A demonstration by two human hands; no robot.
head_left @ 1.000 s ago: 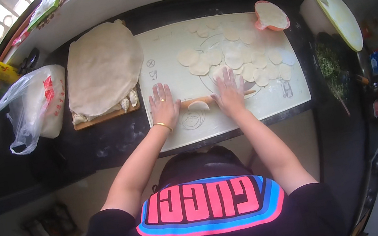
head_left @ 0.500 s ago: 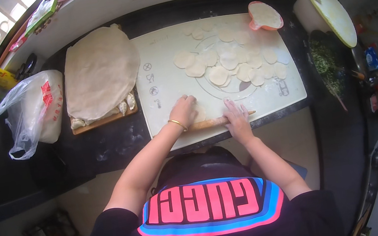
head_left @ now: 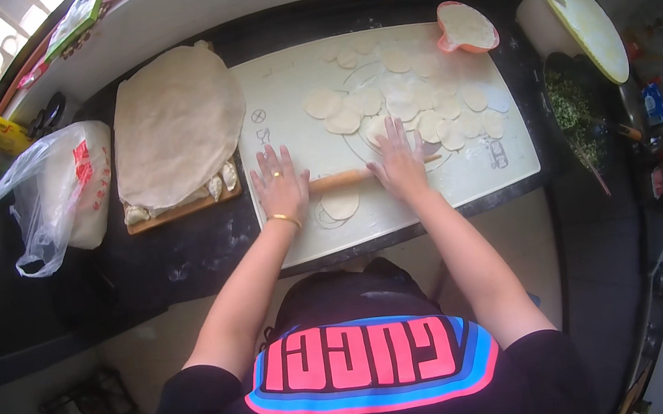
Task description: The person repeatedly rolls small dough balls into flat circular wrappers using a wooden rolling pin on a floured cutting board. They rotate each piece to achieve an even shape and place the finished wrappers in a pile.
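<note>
A wooden rolling pin (head_left: 340,179) lies crosswise on a pale mat (head_left: 275,80). My left hand (head_left: 281,185) rests flat over its left end, fingers stretched forward, with a gold ring and bangle on. Toward the pin's right end, my right hand (head_left: 399,162) also presses palm down with straight fingers. A small dough round (head_left: 341,204) shows on the near side of the pin, between my hands. Many thin dough rounds (head_left: 401,99) are spread, partly overlapping, across the mat beyond my right hand.
To the left, a large dough sheet (head_left: 174,128) covers a wooden board (head_left: 189,218) of dumplings. A plastic bag (head_left: 71,194) stands beside it. A pink bowl of flour (head_left: 466,28) sits at the far right corner. Further right are a large pot (head_left: 572,22) and leafy greens (head_left: 574,109).
Both hands have pushed forward with the rolling pin, away from my body. My left hand moved left and its bent fingers straightened. The dough round near the pin came into view.
</note>
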